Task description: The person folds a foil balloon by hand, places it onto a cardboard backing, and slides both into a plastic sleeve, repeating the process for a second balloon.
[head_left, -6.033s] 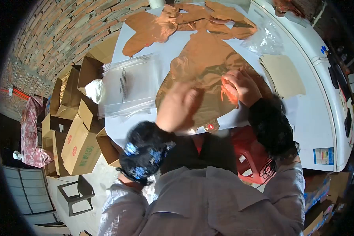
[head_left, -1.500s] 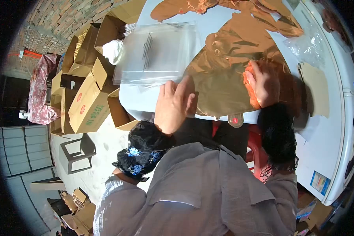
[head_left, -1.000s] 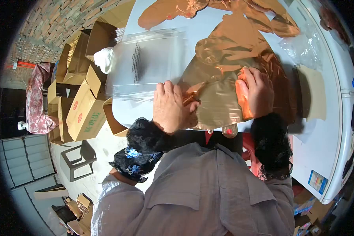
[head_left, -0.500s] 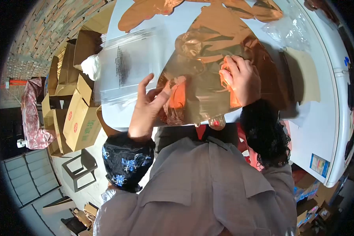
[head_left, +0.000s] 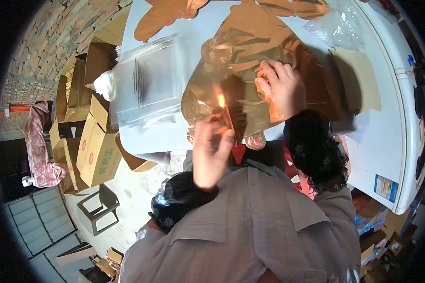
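A large flat copper-coloured foil balloon (head_left: pixel 250 47) lies across the white table before me, its lower end at the near edge. My right hand (head_left: pixel 284 89) rests on its right part, fingers curled and closed on the foil. My left hand (head_left: pixel 211 151) is over the balloon's lower left edge, slightly blurred, with its thumb held apart from the fingers. Bright orange reflections of the hands show in the foil. Beside the balloon on the left is a stack of clear plastic bags (head_left: pixel 151 80) with printed text.
More copper foil pieces (head_left: pixel 167 14) lie at the table's far side. Crumpled clear plastic (head_left: pixel 337 26) and a beige sheet (head_left: pixel 359 80) are on the right. Cardboard boxes (head_left: pixel 97 146) and a grey stool (head_left: pixel 99 210) stand on the floor at left.
My left hand has moved right, from the balloon's left side to nearer its lower middle. My right hand stays at the same spot on the foil. The view has shifted slightly.
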